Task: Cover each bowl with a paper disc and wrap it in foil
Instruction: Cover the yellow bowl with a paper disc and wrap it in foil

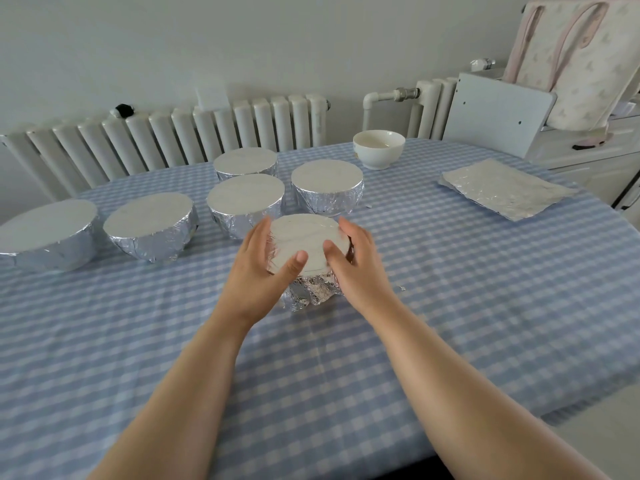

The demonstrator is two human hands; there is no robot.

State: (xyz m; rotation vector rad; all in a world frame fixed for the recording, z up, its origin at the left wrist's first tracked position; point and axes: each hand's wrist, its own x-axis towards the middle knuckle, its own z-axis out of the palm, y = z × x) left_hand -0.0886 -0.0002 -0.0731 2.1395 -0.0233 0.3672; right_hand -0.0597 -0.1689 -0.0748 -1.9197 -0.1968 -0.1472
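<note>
Five wrapped bowls [239, 206] sit from nine to twelve o'clock. Your left hand [258, 268] and right hand [353, 265] cup the sixth bowl [306, 251] mid-surface, each grip clasping its foil sides, likely to crimp them. One bare bowl [378, 148] and a foil sheet [505, 188] wait at one o'clock.

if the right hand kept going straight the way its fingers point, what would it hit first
Probably the wrapped bowl just behind the bowl that the right hand holds; depth is hard to judge from this one view.
</note>
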